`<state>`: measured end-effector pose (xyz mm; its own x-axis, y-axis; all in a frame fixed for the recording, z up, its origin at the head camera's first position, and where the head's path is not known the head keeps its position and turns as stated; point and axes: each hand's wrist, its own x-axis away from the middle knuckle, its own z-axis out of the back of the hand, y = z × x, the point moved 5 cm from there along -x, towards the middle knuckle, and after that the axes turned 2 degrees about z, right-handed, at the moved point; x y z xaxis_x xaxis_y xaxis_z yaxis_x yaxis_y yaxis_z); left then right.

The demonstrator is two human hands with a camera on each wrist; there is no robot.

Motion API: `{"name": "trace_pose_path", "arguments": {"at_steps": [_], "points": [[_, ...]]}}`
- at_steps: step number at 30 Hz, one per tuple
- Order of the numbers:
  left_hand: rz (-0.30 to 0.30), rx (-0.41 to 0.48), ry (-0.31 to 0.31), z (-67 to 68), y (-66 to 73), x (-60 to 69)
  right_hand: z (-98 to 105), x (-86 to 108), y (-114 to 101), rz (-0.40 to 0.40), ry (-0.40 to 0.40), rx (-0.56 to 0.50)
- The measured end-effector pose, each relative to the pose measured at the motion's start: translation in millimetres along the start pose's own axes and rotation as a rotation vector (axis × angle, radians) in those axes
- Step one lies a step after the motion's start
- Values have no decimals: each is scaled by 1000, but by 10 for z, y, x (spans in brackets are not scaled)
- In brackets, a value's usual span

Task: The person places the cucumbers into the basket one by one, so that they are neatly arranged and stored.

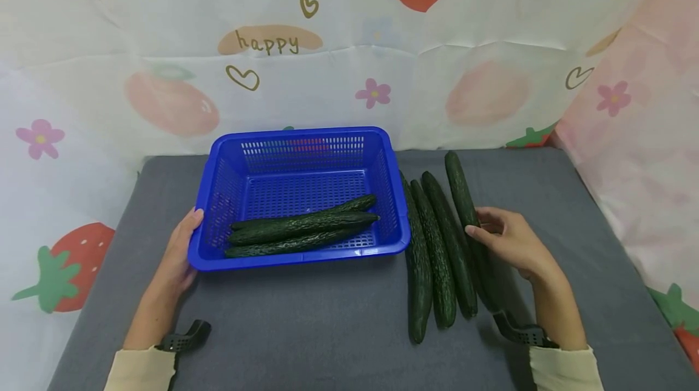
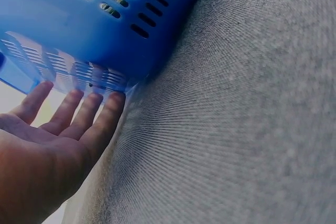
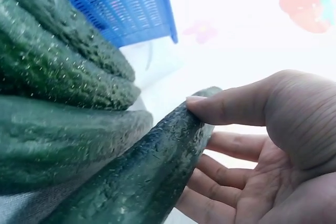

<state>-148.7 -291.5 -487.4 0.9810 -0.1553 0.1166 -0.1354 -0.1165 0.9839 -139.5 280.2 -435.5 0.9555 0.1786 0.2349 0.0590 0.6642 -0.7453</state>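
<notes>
My right hand (image 1: 510, 239) pinches a dark green cucumber (image 1: 461, 187), thumb on one side and fingers on the other. That cucumber (image 3: 142, 166) is the rightmost of the ones beside the basket. Several more cucumbers (image 1: 437, 257) lie roughly side by side to its left. My left hand (image 1: 177, 251) is at the left side of a blue plastic basket (image 1: 401, 197). In the left wrist view the fingers of that hand (image 2: 58, 145) reach out fairly straight, their tips against the slotted basket wall (image 2: 105, 40). Three wrinkled cucumbers (image 1: 306, 227) lie inside the basket, near its front wall.
A grey cloth (image 1: 306, 330) covers the table. Behind it hangs a pale printed curtain (image 1: 338, 87) with strawberries, flowers and hearts, close to the basket's back side. Dark straps with camera mounts (image 1: 185, 336) sit on both wrists.
</notes>
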Motion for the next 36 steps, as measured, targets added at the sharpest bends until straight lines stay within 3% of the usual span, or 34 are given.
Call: {"name": "trace_pose_path", "arguments": {"at_steps": [8,19,36], "points": [[-13,22,-5,3,10,25,30,58,-161,51,66,26],[-14,37,-1,6,9,5,28,136,-377,85,109,-44],[-8,24,5,-4,7,-3,13,44,-997,273,68,-26]]}}
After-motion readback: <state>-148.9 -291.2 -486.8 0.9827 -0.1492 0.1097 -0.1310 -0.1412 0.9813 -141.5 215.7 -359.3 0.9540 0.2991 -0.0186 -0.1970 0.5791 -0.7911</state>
